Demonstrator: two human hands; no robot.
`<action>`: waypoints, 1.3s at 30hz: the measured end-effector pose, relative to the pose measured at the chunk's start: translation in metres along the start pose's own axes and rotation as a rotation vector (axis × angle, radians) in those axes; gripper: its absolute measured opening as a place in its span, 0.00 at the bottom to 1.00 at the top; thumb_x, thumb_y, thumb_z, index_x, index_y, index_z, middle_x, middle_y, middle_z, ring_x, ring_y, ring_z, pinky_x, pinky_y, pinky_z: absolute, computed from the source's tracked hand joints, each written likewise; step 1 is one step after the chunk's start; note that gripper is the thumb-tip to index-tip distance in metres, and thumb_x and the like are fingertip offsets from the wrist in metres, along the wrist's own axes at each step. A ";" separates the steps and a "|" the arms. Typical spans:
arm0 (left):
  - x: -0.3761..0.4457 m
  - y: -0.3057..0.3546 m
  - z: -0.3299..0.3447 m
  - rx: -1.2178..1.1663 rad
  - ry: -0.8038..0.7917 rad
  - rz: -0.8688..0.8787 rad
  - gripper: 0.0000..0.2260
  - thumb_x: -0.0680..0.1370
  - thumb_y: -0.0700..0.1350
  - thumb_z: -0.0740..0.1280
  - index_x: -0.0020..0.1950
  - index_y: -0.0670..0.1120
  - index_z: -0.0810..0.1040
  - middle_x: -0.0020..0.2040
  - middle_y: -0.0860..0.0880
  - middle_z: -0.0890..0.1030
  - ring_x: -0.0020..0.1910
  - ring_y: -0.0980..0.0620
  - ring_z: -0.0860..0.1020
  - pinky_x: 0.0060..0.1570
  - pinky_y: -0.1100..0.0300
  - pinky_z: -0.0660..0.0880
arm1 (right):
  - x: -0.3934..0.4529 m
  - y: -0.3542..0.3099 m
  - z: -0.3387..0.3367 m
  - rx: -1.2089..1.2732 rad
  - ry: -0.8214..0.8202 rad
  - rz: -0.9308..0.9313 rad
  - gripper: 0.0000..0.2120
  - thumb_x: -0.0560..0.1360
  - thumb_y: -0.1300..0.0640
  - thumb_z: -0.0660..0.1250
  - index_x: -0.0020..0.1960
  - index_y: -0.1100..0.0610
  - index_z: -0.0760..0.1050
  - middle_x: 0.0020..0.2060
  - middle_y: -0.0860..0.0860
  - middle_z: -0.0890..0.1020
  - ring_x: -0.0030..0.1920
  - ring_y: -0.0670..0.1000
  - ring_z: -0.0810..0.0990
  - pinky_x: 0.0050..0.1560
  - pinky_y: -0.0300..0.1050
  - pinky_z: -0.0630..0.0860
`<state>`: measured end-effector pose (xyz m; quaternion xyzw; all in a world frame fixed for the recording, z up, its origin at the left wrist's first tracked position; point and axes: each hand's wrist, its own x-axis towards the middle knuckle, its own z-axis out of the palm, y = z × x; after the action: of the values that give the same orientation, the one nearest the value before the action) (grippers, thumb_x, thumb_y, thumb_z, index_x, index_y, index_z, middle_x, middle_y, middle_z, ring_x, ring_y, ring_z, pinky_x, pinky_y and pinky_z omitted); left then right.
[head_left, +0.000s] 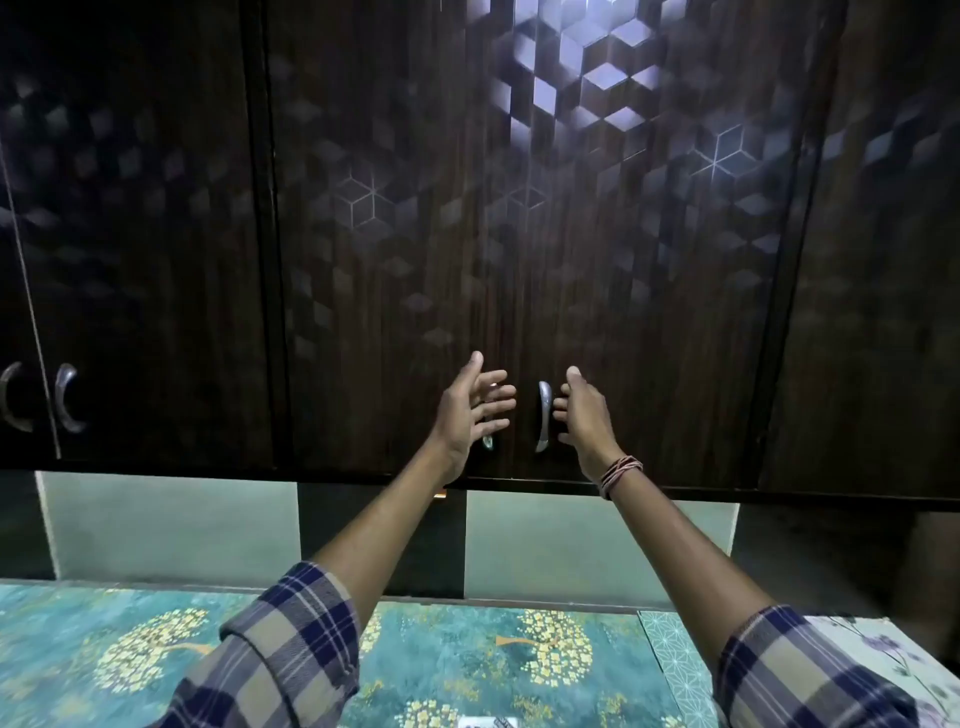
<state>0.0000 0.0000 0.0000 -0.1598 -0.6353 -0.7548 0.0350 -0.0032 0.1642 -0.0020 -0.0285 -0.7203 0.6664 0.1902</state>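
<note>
Dark overhead cabinet (395, 260) is hanging above teal floral mat (467, 665). L hand (470, 410) is hovering, fingers spread, over left handle (487, 441). R hand (584, 413), fingers loosely bent & apart, is hovering just beside right handle (543, 415), not gripping.

Just the one camera here, head-mounted, so it's all first-person. It faces forward and tilts up a bit at the dark cabinet doors (395, 260), which sit pretty close and fill most of the frame. The patterned counter (457, 649) only gets the bottom strip. Wide lens too: door edges splay outward toward the top.
</note>
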 end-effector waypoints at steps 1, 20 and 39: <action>-0.001 -0.003 0.001 -0.012 -0.010 -0.021 0.31 0.81 0.66 0.56 0.70 0.44 0.77 0.64 0.43 0.82 0.62 0.46 0.82 0.66 0.45 0.76 | 0.004 0.005 0.003 -0.002 0.014 0.021 0.23 0.80 0.36 0.53 0.51 0.50 0.78 0.51 0.54 0.84 0.55 0.56 0.82 0.63 0.63 0.76; -0.026 -0.049 0.021 -0.117 -0.057 -0.122 0.36 0.81 0.65 0.55 0.82 0.43 0.59 0.82 0.45 0.61 0.81 0.46 0.60 0.80 0.45 0.55 | -0.029 0.022 0.015 -0.228 0.165 -0.070 0.17 0.81 0.56 0.61 0.36 0.54 0.80 0.39 0.58 0.86 0.38 0.53 0.80 0.42 0.50 0.78; -0.202 -0.034 0.184 -0.121 -0.302 -0.005 0.31 0.83 0.66 0.50 0.71 0.47 0.78 0.66 0.50 0.83 0.64 0.55 0.80 0.71 0.50 0.71 | -0.224 0.006 -0.172 0.329 0.266 0.015 0.18 0.84 0.45 0.55 0.57 0.53 0.80 0.51 0.52 0.84 0.51 0.51 0.82 0.56 0.53 0.78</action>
<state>0.2186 0.1547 -0.0633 -0.2716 -0.5873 -0.7590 -0.0727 0.2562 0.2623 -0.0538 -0.0902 -0.5702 0.7667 0.2808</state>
